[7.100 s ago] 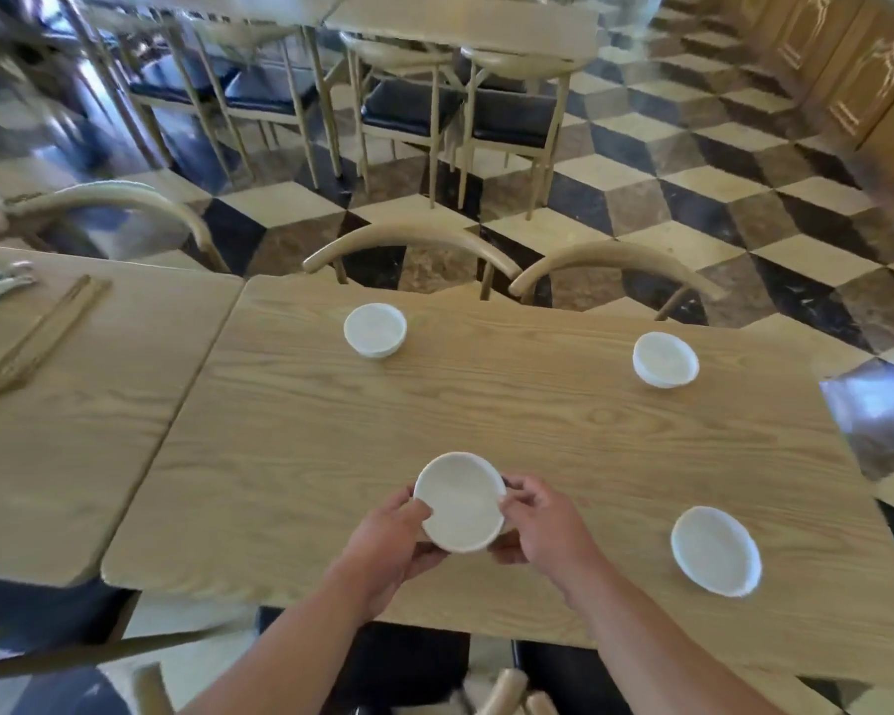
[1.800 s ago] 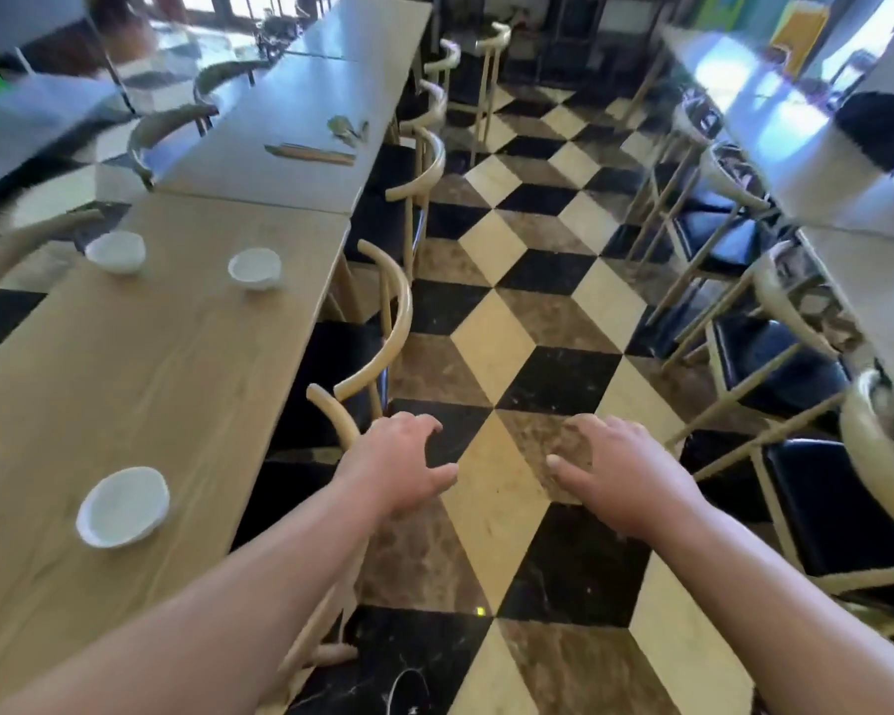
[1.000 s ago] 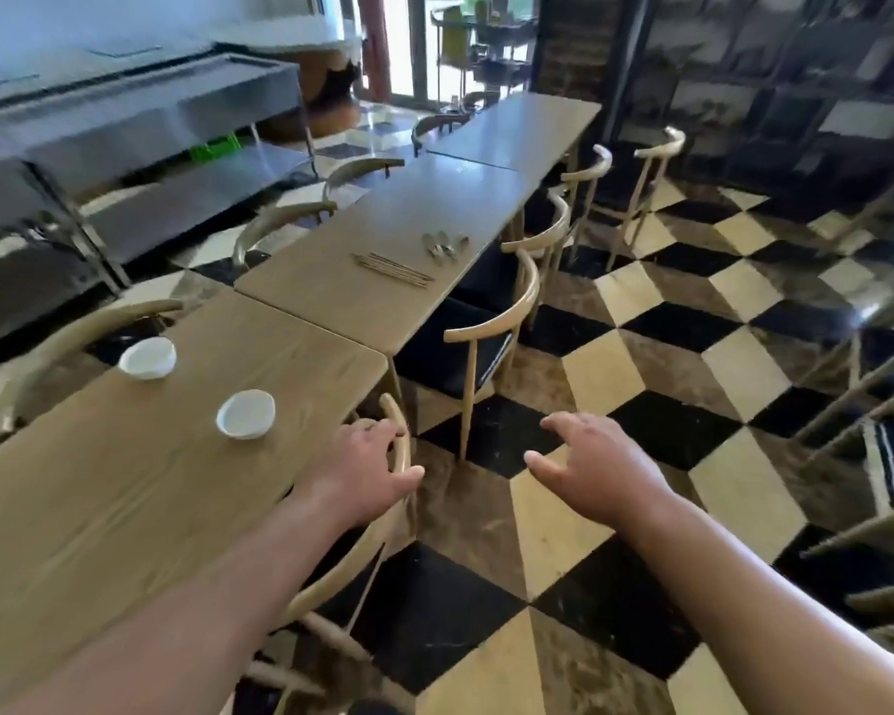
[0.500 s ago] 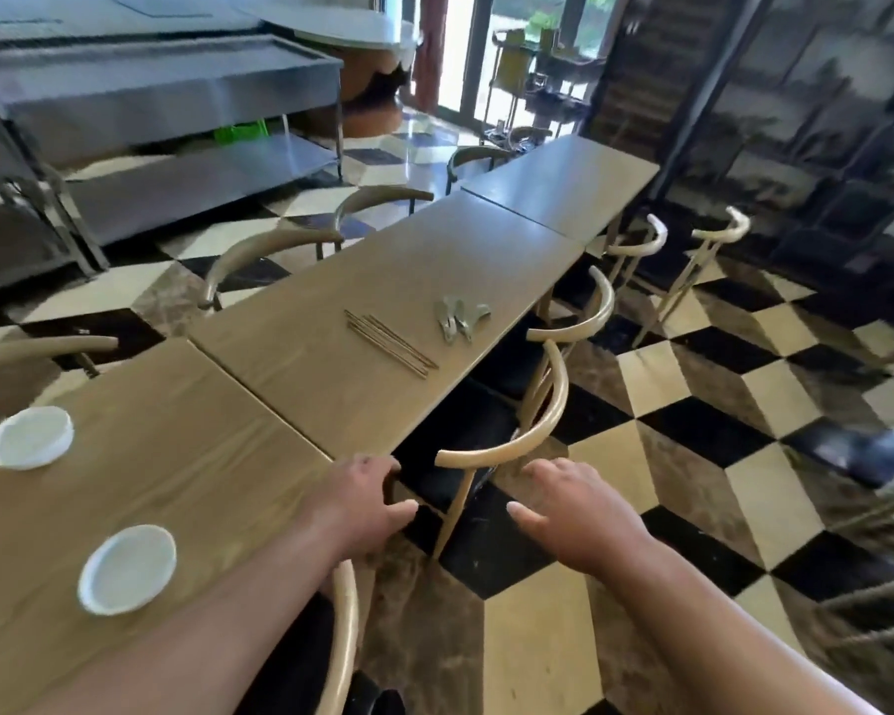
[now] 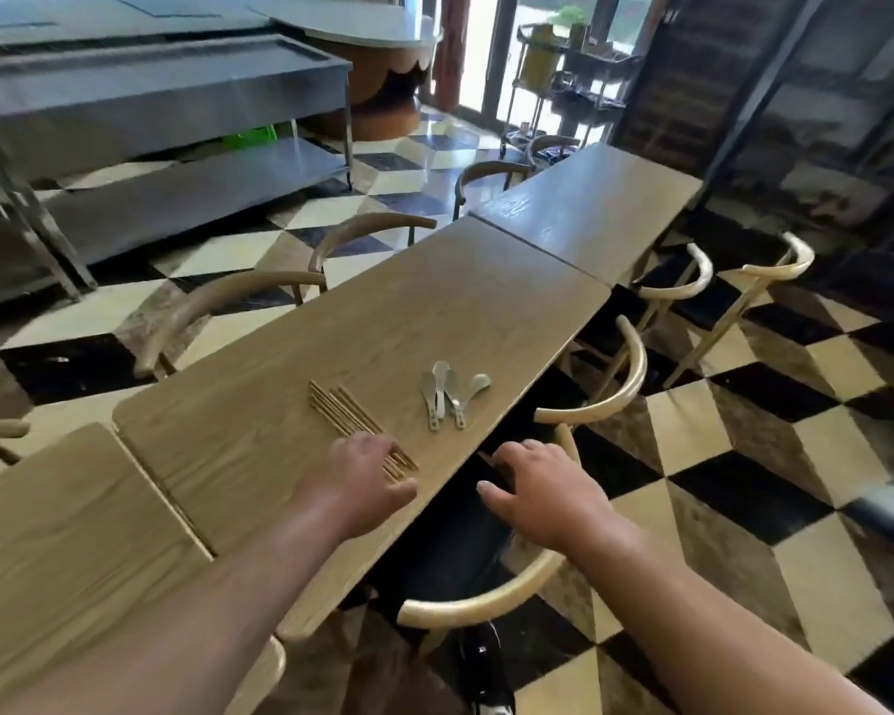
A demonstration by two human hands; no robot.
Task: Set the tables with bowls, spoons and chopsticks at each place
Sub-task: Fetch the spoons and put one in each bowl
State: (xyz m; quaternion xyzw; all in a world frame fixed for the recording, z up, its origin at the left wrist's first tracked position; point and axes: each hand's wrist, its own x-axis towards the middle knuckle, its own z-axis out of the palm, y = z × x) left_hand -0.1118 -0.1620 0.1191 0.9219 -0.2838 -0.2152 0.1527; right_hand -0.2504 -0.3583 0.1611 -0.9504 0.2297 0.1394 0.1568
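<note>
The left hand (image 5: 357, 482) is hovering over the near ends of the chopsticks (image 5: 349, 418). Its fingers (image 5: 370, 448) are relaxed and bending slightly down, grasping nothing. Whether they are touching the sticks cannot be told.

The right hand (image 5: 538, 500), at 3 o'clock of the left, is hanging just off the desk (image 5: 434, 301) edge above a chair (image 5: 486, 601), with its fingers loosely spread and empty.

The chopsticks are lying in a loose flat bundle on the desk, running from the left hand toward 11 o'clock. The spoons (image 5: 447, 392) are lying fanned at 2 o'clock of the left hand. Their handles are converging toward the person, near the desk's right edge and apart from the chopsticks. No bowl is showing on this desk.

The chopsticks are probably light, stiff and thin, so lying flat they are likely going to roll and scatter under a careless sweep. Pinching across the whole bundle at the near ends, or sliding it to the desk edge first, looks the surest hold.

The spoons are looking smooth and glazed, so likely slippery and possibly chippable. They are best gathered by the handles where these are meeting.
</note>
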